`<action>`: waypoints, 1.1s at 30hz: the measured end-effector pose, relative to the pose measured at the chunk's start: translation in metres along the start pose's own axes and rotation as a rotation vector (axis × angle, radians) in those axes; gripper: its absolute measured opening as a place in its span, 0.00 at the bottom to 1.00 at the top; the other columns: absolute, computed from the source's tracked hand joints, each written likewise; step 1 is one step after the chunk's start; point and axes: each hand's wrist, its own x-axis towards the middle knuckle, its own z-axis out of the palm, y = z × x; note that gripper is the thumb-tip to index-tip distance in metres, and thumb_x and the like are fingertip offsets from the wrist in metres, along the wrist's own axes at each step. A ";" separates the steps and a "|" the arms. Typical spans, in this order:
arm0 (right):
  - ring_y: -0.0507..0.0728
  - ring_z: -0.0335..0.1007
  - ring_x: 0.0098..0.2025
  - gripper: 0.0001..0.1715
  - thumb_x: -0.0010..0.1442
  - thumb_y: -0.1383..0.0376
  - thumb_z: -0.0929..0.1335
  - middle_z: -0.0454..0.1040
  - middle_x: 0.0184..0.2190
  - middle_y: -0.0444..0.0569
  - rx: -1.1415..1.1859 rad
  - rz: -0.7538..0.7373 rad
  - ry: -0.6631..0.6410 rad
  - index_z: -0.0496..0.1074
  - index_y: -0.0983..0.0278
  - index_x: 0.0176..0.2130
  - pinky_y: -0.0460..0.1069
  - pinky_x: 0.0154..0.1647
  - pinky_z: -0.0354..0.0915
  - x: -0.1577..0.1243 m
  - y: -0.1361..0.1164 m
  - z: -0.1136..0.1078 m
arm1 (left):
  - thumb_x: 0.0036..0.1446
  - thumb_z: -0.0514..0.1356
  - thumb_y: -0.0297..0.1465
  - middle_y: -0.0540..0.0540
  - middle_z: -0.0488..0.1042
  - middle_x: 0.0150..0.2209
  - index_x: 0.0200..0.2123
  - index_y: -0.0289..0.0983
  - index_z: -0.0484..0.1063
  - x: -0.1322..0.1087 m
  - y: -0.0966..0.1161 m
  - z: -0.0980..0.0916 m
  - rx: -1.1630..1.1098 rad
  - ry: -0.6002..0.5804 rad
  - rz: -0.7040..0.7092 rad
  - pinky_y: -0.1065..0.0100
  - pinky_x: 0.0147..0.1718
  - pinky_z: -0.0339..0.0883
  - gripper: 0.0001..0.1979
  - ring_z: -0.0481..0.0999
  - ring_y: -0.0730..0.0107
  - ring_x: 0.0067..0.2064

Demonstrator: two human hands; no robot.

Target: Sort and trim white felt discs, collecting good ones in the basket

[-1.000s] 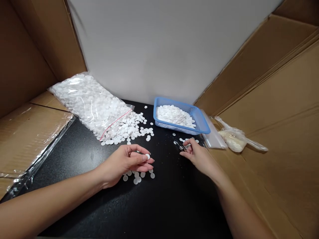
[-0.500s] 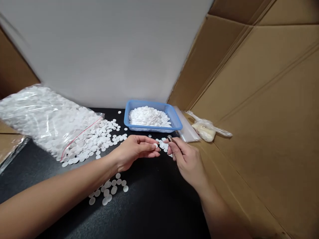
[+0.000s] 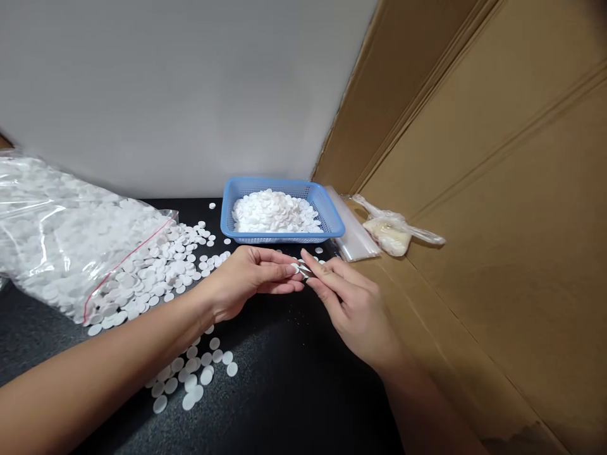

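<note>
Between thumb and fingers, my left hand (image 3: 251, 275) pinches a small white disc (image 3: 294, 268) by its edge. My right hand (image 3: 353, 306) is closed on a small thin metal blade (image 3: 307, 272), whose handle, if any, is hidden in the fingers. The blade's tip is at the disc, close to my left thumb; whether it touches the disc I cannot tell. Just behind the hands stands a blue plastic basket (image 3: 282, 237) with a heap of white discs (image 3: 277, 212) in it. More loose discs lie partly hidden behind my fingers.
On the left a large clear zip bag (image 3: 57, 234) of white discs lies with discs spilled from its mouth. Several discs (image 3: 190, 382) lie near my left forearm on the black table (image 3: 294, 392). Clear plastic bags (image 3: 355, 237) and a knotted bag (image 3: 391, 237) are beside the cardboard wall (image 3: 497, 253).
My right hand has moved left, bringing the blade up to the disc in my left hand. The left hand keeps its pinch. The view has shifted slightly.
</note>
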 end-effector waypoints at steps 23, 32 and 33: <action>0.56 0.72 0.35 0.20 0.72 0.68 0.62 0.72 0.30 0.47 -0.160 -0.051 -0.014 0.73 0.63 0.59 0.49 0.35 0.67 -0.004 0.002 0.001 | 0.54 0.69 0.19 0.41 0.83 0.29 0.31 0.27 0.82 0.002 0.001 0.000 0.050 -0.040 -0.035 0.75 0.35 0.79 0.01 0.84 0.69 0.31; 0.55 0.70 0.34 0.19 0.71 0.68 0.63 0.73 0.29 0.47 -0.221 -0.081 0.006 0.75 0.62 0.57 0.48 0.35 0.64 -0.004 -0.001 0.001 | 0.55 0.67 0.19 0.41 0.83 0.30 0.32 0.27 0.82 0.000 0.002 0.000 0.081 -0.047 -0.038 0.75 0.35 0.78 0.02 0.84 0.70 0.31; 0.55 0.70 0.34 0.18 0.71 0.68 0.63 0.73 0.29 0.47 -0.225 -0.085 0.012 0.76 0.62 0.57 0.48 0.34 0.64 -0.004 -0.002 0.001 | 0.55 0.68 0.19 0.41 0.83 0.30 0.32 0.27 0.82 0.000 0.002 0.000 0.086 -0.052 -0.039 0.75 0.35 0.78 0.02 0.84 0.70 0.31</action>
